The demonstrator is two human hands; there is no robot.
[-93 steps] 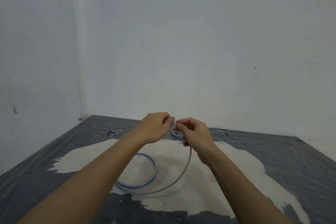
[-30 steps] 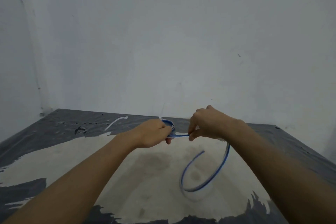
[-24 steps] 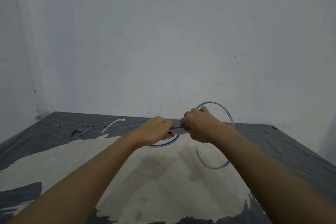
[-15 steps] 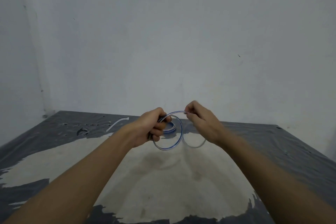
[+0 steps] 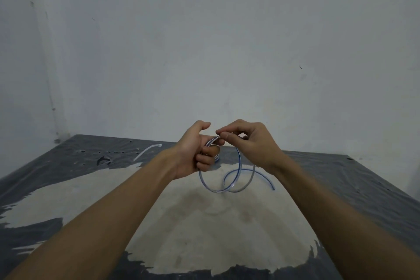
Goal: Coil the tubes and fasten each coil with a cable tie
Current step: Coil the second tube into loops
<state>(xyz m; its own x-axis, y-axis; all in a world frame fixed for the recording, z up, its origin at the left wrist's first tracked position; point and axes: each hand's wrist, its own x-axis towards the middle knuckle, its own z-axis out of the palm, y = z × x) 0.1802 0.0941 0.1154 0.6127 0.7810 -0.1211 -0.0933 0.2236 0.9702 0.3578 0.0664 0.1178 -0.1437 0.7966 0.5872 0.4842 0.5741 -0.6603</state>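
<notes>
The tube (image 5: 236, 166) is thin and clear with a blue stripe running along it, and it's up in the air above the tabletop, curled into a couple of loose loops standing roughly upright. Its free end (image 5: 272, 187) curves out to the right and hangs loose. Nothing fastens the loops. A white cable tie (image 5: 147, 151) lies flat on the dark far-left part of the tabletop, well apart from the tube, slightly bent.

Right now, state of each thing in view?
Tube: partly coiled, held off the table, untied, free end loose.
Cable tie: lying unused on the table, far left.
Left hand: fist shut on tube loops.
Right hand: pinching the tube.
</notes>
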